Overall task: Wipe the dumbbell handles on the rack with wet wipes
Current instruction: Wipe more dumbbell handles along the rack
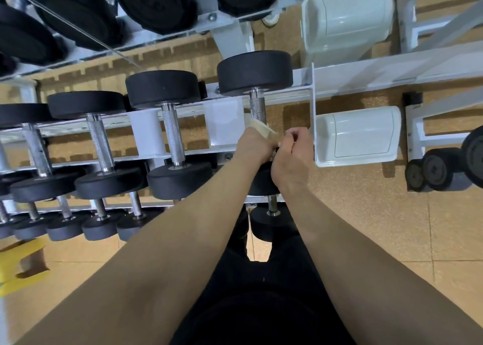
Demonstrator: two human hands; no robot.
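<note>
Black dumbbells lie in a row on a white rack. On the rightmost one, the knurled steel handle shows above my hands. My left hand grips a pale wet wipe against the lower part of that handle. Close beside it, my right hand has curled fingers and pinches the wipe's other end. My hands hide the lower handle and most of the near weight head.
More dumbbells fill the rack to the left, and smaller ones sit on the tier below. A white bin stands right of the rack end. Weight plates rest at far right. A yellow object lies on the floor.
</note>
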